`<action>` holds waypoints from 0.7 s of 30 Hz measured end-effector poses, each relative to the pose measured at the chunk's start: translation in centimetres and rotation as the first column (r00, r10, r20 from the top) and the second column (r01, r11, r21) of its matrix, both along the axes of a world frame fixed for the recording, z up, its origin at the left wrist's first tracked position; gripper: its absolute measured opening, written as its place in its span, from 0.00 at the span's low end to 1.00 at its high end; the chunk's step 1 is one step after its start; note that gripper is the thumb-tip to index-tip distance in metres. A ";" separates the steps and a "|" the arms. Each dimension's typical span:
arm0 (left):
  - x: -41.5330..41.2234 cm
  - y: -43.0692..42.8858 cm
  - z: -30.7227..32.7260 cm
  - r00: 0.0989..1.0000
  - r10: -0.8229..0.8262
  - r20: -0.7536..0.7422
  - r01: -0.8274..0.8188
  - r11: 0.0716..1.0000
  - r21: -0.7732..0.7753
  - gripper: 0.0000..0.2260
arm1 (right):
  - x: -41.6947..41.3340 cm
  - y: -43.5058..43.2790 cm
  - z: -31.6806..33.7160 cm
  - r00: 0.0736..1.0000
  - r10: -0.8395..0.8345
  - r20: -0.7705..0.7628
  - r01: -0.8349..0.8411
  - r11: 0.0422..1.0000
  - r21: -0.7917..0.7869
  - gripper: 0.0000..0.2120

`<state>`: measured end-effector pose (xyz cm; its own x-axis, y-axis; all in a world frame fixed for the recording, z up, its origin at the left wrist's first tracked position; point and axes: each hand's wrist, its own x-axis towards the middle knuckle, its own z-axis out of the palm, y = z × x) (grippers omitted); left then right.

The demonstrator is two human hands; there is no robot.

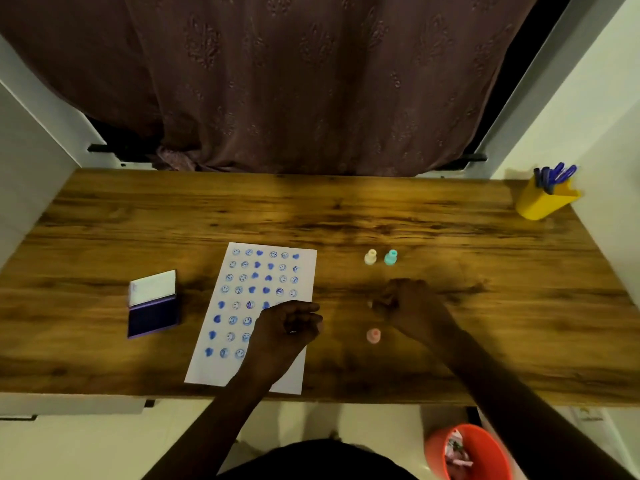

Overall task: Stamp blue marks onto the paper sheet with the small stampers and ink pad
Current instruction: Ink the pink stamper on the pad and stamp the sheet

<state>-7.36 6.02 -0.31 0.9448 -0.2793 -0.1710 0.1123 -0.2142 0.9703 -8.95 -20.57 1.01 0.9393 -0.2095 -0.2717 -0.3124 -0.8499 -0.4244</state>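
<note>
Three small stampers sit on the wooden table (346, 209), whose brown surface shows dark, streaky grain: a cream stamper (370, 257) and a teal stamper (390, 257) stand upright side by side, both bottle-shaped with a narrow knob over a wider base, and a pink stamper (373, 336), rounder and squatter from this angle, stands nearer the front edge, just beside the right wrist. The white paper sheet (221, 368), a smooth rectangle lying slightly askew, carries rows of blue marks, round smiley faces mixed with solid hearts. To its left, apart from it, the ink pad (153, 318) lies open, a flat rectangular case with a dark blue pad and a pale lid hinged back. The left hand (287, 329) rests on the sheet's right side with its fingers curled loosely inward; whether it holds anything cannot be told. The right hand (408, 304) hovers over bare wood between the standing pair and the pink stamper, fingers pinched together around something small and pale at the fingertips, too blurred to identify. At the far right corner a yellow plastic cup (543, 202) holds blue pens (554, 174), and a patterned brown curtain (311, 81) hangs behind the table.
</note>
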 end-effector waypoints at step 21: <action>0.8 4.0 1.0 0.998 -0.059 0.012 0.060 0.998 -0.012 0.14 | -0.4 10.0 3.9 0.972 -0.224 -0.070 0.221 0.774 0.593 0.11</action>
